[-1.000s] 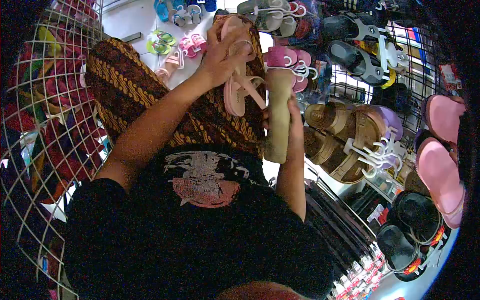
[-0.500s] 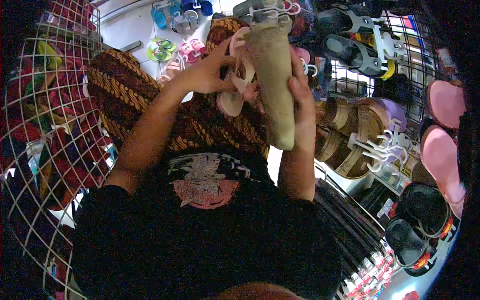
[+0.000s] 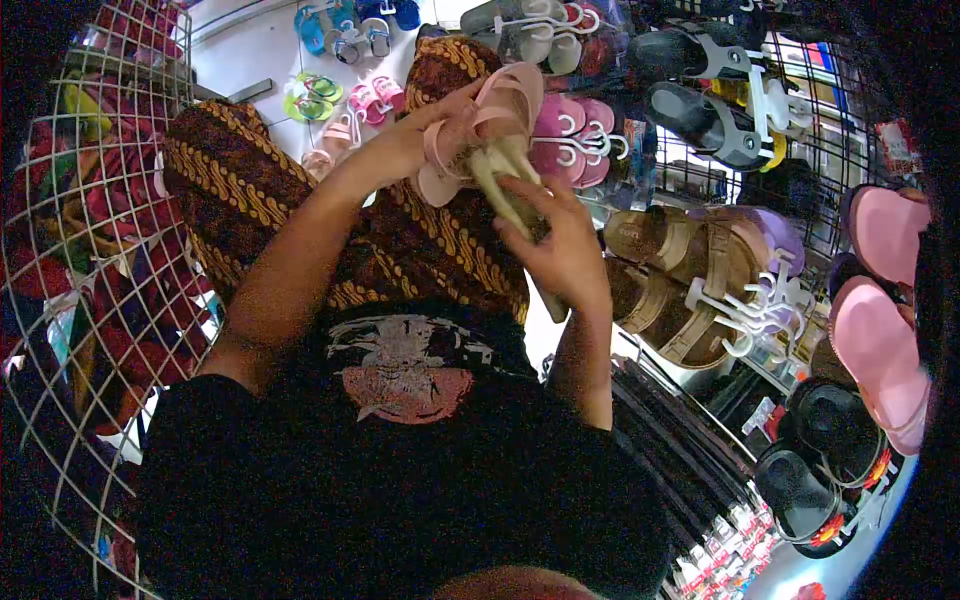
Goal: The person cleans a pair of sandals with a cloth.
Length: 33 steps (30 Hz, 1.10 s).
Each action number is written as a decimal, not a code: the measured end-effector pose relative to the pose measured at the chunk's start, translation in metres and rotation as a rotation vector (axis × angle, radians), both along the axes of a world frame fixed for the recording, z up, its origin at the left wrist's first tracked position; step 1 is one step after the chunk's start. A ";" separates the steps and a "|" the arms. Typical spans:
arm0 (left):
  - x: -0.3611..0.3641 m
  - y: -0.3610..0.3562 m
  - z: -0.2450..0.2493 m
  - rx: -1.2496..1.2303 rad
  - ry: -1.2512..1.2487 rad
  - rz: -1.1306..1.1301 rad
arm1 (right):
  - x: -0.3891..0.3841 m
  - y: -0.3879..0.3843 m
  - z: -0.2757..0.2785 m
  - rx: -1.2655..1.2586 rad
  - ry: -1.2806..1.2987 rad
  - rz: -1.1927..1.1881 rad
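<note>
A pair of pale pink strappy sandals (image 3: 527, 85) is in my left hand (image 3: 445, 135), whose fingers are closed around the straps above my patterned-cloth leg. My right hand (image 3: 560, 240) grips a long, flat olive-beige thing (image 3: 498, 172). Its upper end meets the straps of the sandals, and its lower end shows below my wrist. Motion blur and my fingers hide its exact kind. Both hands are close together in front of my knee.
Brown strapped sandals (image 3: 690, 260) hang with white hooks (image 3: 745, 315) at my right, near pink slippers (image 3: 880, 330) and black sandals (image 3: 805, 480). Magenta slippers (image 3: 575, 135) lie beyond my hands. A wire mesh (image 3: 110, 250) stands at left. Small sandals (image 3: 315, 97) rest on the tiled floor.
My right hand has turned over and come closer to the left, tilting the olive-beige thing from broad side to edge. The pink sandals have moved slightly right and show more.
</note>
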<state>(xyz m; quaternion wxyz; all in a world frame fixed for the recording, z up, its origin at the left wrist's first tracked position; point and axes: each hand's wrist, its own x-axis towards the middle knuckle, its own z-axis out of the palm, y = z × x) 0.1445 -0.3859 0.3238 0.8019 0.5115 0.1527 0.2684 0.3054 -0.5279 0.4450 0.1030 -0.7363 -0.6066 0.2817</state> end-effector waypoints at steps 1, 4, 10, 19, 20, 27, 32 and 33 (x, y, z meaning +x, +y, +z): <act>0.000 0.001 -0.006 0.003 0.017 -0.011 | 0.002 0.004 0.000 0.013 0.101 0.048; -0.001 -0.002 -0.003 -0.003 0.037 0.017 | 0.009 0.013 -0.016 -0.014 -0.003 -0.092; -0.006 -0.011 0.020 -0.006 0.030 0.122 | 0.016 0.014 -0.023 0.002 0.030 0.152; 0.000 -0.011 0.015 0.175 0.110 0.181 | 0.008 0.015 -0.027 0.085 0.039 0.058; 0.000 -0.009 0.007 0.168 0.108 0.163 | 0.007 0.015 -0.029 0.111 0.000 0.034; -0.007 -0.003 0.004 0.401 0.170 0.247 | -0.007 0.012 -0.035 0.110 0.071 -0.103; -0.005 -0.003 0.016 0.165 0.130 0.227 | -0.018 0.020 -0.030 0.333 0.050 -0.065; -0.007 -0.002 0.019 0.105 0.147 0.211 | -0.016 0.023 -0.033 0.332 0.051 -0.080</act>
